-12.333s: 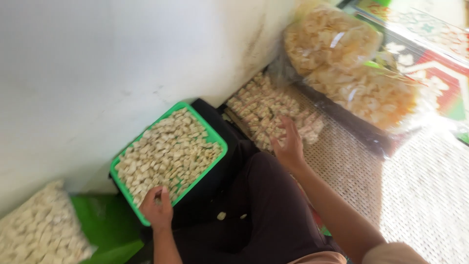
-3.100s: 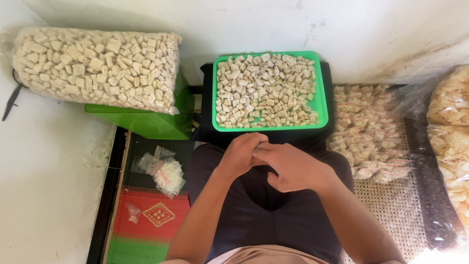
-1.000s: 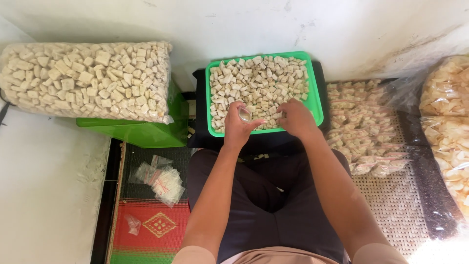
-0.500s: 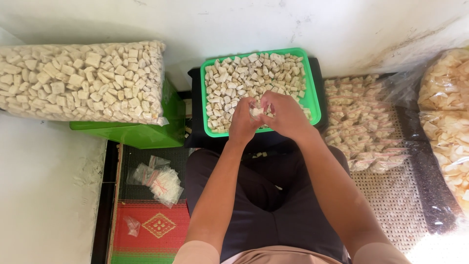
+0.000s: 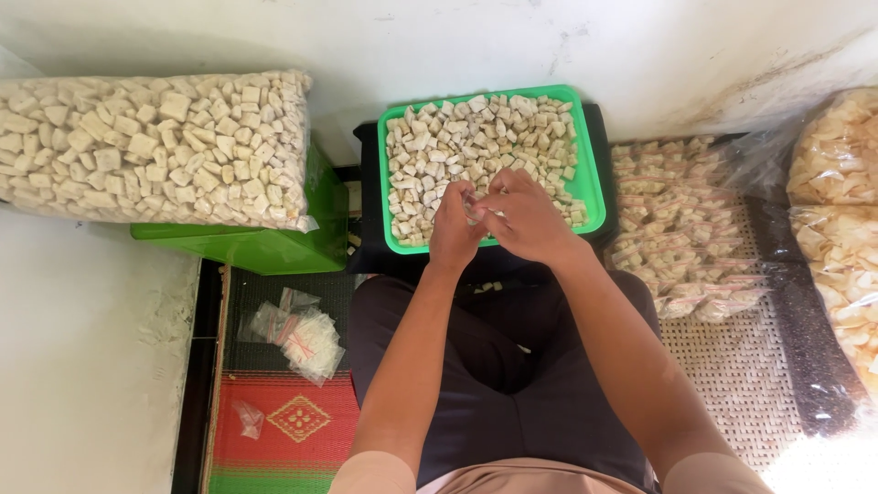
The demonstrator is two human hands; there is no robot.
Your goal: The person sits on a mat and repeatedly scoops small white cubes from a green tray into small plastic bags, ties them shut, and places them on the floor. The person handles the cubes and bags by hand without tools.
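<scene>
Two hands: left hand [image 5: 455, 222] and right hand [image 5: 523, 218] meet fingertip to fingertip, pinching a small clear bag [image 5: 473, 207] between them.
Bag position: held low over the near edge of the tray [image 5: 593, 187].
Key relation: cubes [image 5: 476, 146] lie just ahead of both hands, equally near each.
Tray: one, green, long axis left to right.
Large cube bag [image 5: 155, 146]: one, left.
Filled packets [image 5: 681, 229]: many, right.
Empty bags [image 5: 306, 334]: one pile, lower left.
</scene>
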